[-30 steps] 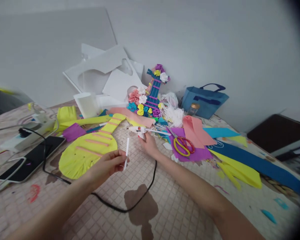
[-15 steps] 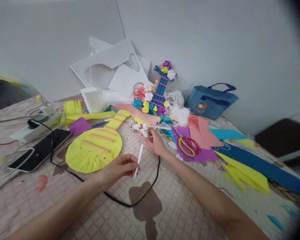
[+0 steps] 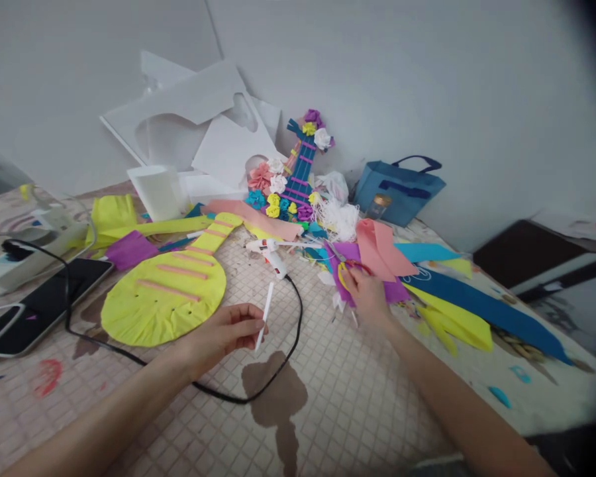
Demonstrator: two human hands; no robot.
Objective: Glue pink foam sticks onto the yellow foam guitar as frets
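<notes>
Two hands busy: my left hand [image 3: 223, 334] pinches white strip [image 3: 265, 315], mid-frame. My right hand [image 3: 365, 298] lands on scissors [image 3: 350, 270] atop purple paper [image 3: 357, 281], fingers curling, blurred, not gripped yet. Next, I'd guess: firm hold w/ thumb thru loop.

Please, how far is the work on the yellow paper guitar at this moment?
Done: the yellow guitar already carries several pink strips. In hand: the left hand pinches a white strip; the right hand is on the scissors on purple paper. Left: the white strip is not attached, and the glue gun lies untouched.
</notes>
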